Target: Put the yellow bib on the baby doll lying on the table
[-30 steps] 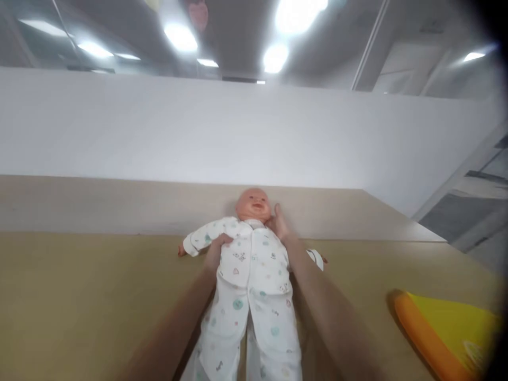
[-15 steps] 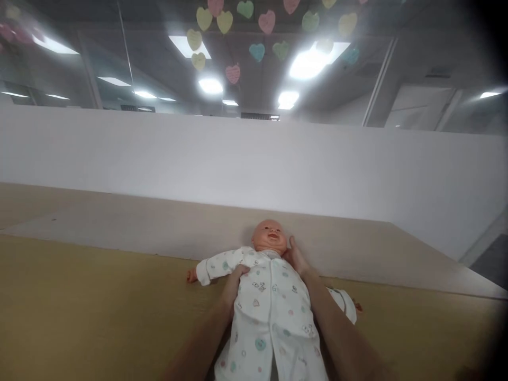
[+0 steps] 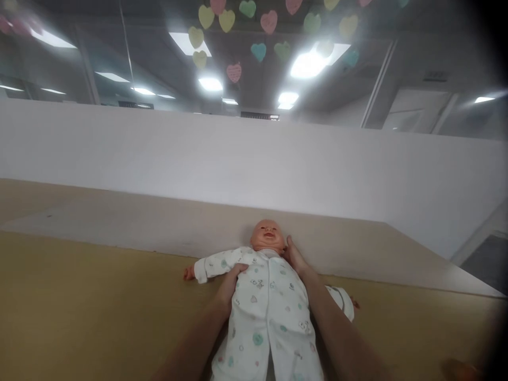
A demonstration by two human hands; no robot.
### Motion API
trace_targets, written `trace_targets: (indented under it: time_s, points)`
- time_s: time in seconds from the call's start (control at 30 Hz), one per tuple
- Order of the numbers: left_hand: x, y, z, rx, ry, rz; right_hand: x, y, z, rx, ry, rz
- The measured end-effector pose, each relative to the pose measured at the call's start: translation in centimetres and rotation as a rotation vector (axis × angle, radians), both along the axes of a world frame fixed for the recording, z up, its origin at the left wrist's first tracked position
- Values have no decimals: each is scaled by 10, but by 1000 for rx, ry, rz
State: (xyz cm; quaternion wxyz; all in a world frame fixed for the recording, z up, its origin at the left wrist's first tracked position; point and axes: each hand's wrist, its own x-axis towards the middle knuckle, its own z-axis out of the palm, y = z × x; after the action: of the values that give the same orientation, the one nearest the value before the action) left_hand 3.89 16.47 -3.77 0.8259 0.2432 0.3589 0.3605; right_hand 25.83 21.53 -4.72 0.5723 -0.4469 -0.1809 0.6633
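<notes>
Baby doll (image 3: 266, 312) lies face-up on worktop (image 3: 79, 307); left hand (image 3: 231, 280) and right hand (image 3: 296, 259) fingers curl around its shoulders.

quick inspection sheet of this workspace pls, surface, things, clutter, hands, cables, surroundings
surface: tan wooden table, with a paler board at its far edge along a white partition wall.
job's things: baby doll lying face up in a white printed sleepsuit, arms spread out.
clutter: an orange edge at the lower right corner, too little in view to identify.
hands: left hand rests on the doll's chest by the shoulder; right hand lies against the doll's neck and shoulder. Whether either one grips the cloth cannot be told.
cables: nothing seen.
surroundings: paper hearts hang from the ceiling among lit ceiling lights; glass panels above the partition.
</notes>
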Motion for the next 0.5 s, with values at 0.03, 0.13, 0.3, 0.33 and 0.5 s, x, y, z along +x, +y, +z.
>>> trace_targets:
  time_s: [0.03,0.13,0.3,0.33,0.5]
  points:
    - [0,0,0,3,-10,-4,1,-2,0,4,-26,4]
    - [2,3,-2,1,-11,15,3,-3,0,8,-53,3]
    - [2,2,1,12,9,18,3,-2,0,15,-5,-54]
    - [2,1,3,24,3,4,2,-4,0,24,-11,-40]
    - [2,-1,9,89,-6,-25,-2,-17,10,28,-113,-11]
